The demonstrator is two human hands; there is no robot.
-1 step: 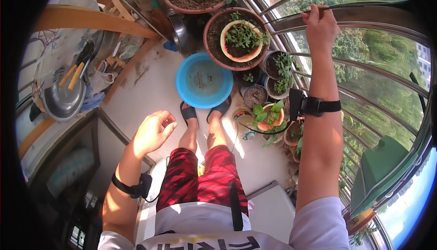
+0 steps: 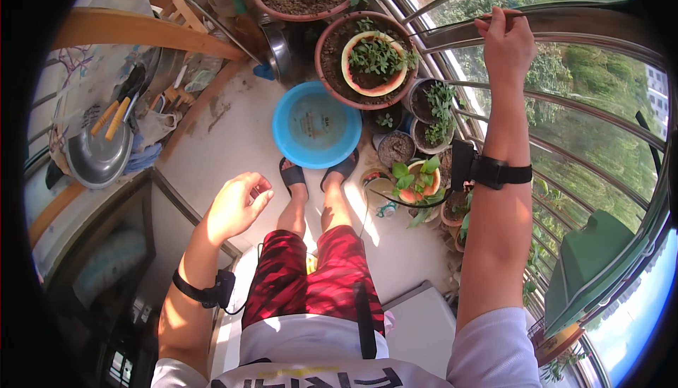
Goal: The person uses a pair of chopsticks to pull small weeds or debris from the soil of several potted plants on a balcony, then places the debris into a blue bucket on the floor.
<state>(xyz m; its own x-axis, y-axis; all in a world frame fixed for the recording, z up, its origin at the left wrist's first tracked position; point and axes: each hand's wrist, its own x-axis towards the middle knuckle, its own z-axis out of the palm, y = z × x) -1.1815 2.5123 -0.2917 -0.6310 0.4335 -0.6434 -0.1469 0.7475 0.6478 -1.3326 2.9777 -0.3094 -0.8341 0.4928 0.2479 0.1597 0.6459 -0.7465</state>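
Note:
My right hand [image 2: 507, 43] is raised at the window railing on the right. Its thumb and fingers pinch a thin dark stick [image 2: 452, 28], which slants down to the left toward the large potted plant. That terracotta pot [image 2: 326, 81] has a smaller yellow-rimmed pot [image 2: 346, 70] of green seedlings [image 2: 378, 57] set in it. Over the floor at the left hangs my left hand [image 2: 236, 208], loosely curled, with a gap between thumb and fingers and nothing visible in it. The stick's far end is too fine to make out clearly.
A blue basin [image 2: 282, 130] of water stands before my sandalled feet. Several smaller pots, including a leafy plant [image 2: 417, 180], line the railing [image 2: 565, 105]. Wooden furniture [image 2: 141, 31] with a metal pan [image 2: 106, 155] is at the left. A green box-like object [image 2: 583, 268] sits at the right.
My right hand has shifted slightly to the right along the railing, still pinching the thin stick. The left hand looks the same.

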